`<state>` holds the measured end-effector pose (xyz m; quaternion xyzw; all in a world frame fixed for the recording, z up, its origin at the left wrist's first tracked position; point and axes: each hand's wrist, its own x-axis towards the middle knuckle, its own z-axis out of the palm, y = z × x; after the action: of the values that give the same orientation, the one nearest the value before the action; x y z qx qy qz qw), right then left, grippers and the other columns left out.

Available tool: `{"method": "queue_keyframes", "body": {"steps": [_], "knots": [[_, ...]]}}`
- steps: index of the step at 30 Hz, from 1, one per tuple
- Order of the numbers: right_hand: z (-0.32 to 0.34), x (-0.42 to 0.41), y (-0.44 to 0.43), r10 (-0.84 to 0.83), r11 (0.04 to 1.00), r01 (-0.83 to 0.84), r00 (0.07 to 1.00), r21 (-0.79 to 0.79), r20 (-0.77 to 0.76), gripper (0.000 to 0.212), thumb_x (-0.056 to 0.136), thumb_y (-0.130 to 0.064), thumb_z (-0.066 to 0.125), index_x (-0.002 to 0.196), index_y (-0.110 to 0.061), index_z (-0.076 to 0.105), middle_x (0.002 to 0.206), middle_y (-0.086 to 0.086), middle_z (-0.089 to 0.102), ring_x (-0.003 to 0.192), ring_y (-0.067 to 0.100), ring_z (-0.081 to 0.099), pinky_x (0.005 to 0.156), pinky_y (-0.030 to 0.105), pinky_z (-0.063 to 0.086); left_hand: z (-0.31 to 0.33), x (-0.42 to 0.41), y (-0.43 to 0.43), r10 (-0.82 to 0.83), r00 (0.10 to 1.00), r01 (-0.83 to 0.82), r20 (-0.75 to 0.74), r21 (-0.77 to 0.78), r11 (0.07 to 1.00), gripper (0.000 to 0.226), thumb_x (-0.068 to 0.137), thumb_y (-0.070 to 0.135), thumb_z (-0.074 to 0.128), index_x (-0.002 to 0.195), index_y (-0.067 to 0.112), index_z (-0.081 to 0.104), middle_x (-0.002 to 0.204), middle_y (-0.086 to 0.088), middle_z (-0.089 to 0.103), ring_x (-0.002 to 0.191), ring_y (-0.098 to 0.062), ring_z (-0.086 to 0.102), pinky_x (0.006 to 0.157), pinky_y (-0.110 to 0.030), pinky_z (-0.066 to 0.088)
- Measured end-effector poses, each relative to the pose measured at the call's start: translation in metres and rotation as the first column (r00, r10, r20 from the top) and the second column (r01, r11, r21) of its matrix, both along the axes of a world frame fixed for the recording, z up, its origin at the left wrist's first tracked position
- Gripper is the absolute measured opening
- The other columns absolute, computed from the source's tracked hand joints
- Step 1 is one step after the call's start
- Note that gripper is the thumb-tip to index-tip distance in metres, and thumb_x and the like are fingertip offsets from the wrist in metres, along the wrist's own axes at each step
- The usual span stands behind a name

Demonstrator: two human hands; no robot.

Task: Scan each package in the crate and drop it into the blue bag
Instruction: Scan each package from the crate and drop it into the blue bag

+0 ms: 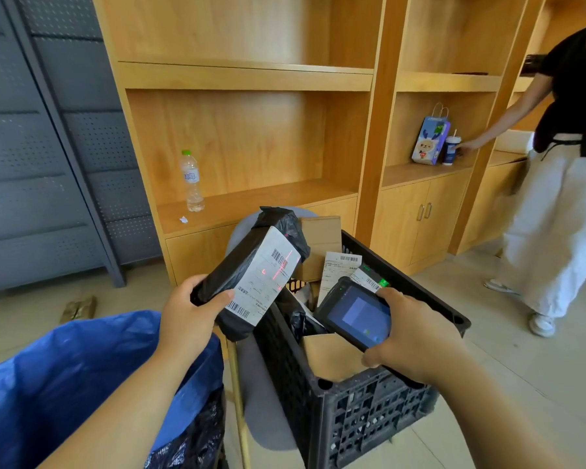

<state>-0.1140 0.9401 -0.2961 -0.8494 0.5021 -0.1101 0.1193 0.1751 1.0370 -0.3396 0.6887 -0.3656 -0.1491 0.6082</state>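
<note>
Room: wooden shelves (244,76), water bottle (192,181) on one, pale floor (521,367) | left hand (186,319) gripped black package (232,264) over crate (369,418) rim, beside blue bag (65,374) | right hand (413,336) clasped scanner (356,313) above crate

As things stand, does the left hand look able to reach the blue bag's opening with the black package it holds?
Probably yes. The left hand grips the black package just above the blue bag, whose rim lies under the wrist, and nothing stands between them.
</note>
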Motion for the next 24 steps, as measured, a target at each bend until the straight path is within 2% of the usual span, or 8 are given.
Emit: {"method": "queue_keyframes", "body": {"steps": [4,8,12,15,19,24], "knots": [[-0.001,0.003,0.005,0.01,1.0,-0.01,1.0,-0.026,0.029,0.082,0.052,-0.053,0.076,0.12,-0.027,0.038,0.096,-0.01,0.049,0.08,0.013,0.052,0.054,0.026,0.042,-0.003,0.002,0.009,0.002,1.0,-0.002,0.005,-0.011,1.0,0.028,0.081,0.021,0.075,0.092,0.039,0.057,0.097,0.008,0.065,0.094,-0.017,0.065,0.076,-0.045,0.059],[-0.002,0.011,0.009,0.032,0.999,-0.032,0.999,-0.019,0.002,0.081,0.049,-0.054,0.076,0.117,-0.03,0.038,0.092,-0.012,0.048,0.077,0.012,0.051,0.051,0.026,0.04,-0.011,0.009,0.02,0.042,0.999,-0.042,-0.022,0.006,0.999,0.03,0.08,0.023,0.076,0.103,0.03,0.058,0.1,0.006,0.066,0.096,-0.019,0.065,0.078,-0.047,0.058],[-0.006,0.017,0.013,0.07,0.997,-0.071,0.996,-0.015,-0.048,0.083,0.047,-0.055,0.074,0.118,-0.032,0.037,0.093,-0.012,0.048,0.077,0.012,0.048,0.049,0.022,0.031,-0.015,0.017,0.029,0.067,0.997,-0.067,-0.025,0.009,0.998,0.029,0.08,0.024,0.075,0.102,0.032,0.058,0.098,0.007,0.067,0.094,-0.017,0.066,0.077,-0.046,0.059],[-0.007,0.021,0.015,0.082,0.996,-0.083,0.996,-0.016,-0.037,0.078,0.047,-0.058,0.074,0.112,-0.032,0.038,0.093,-0.012,0.05,0.076,0.01,0.049,0.049,0.023,0.033,-0.016,0.02,0.034,0.077,0.997,-0.077,-0.01,0.012,0.997,0.03,0.08,0.024,0.075,0.102,0.033,0.057,0.097,0.009,0.066,0.093,-0.016,0.066,0.075,-0.043,0.059],[-0.006,0.025,0.017,0.087,0.994,-0.09,0.995,-0.061,-0.055,0.072,0.049,-0.058,0.074,0.106,-0.034,0.038,0.088,-0.014,0.045,0.069,0.005,0.039,0.047,0.02,0.025,-0.018,0.022,0.039,0.084,0.996,-0.084,0.014,0.012,0.996,0.029,0.08,0.024,0.075,0.099,0.036,0.056,0.096,0.011,0.065,0.092,-0.013,0.065,0.073,-0.04,0.059],[-0.006,0.029,0.02,0.091,0.994,-0.094,0.994,-0.062,-0.054,0.067,0.05,-0.056,0.074,0.101,-0.034,0.036,0.084,-0.016,0.043,0.065,0.0,0.036,0.047,0.02,0.025,-0.022,0.028,0.044,0.102,0.995,-0.102,-0.005,0.011,0.995,0.032,0.08,0.024,0.076,0.105,0.03,0.058,0.099,0.008,0.065,0.094,-0.015,0.065,0.073,-0.041,0.06]]}}
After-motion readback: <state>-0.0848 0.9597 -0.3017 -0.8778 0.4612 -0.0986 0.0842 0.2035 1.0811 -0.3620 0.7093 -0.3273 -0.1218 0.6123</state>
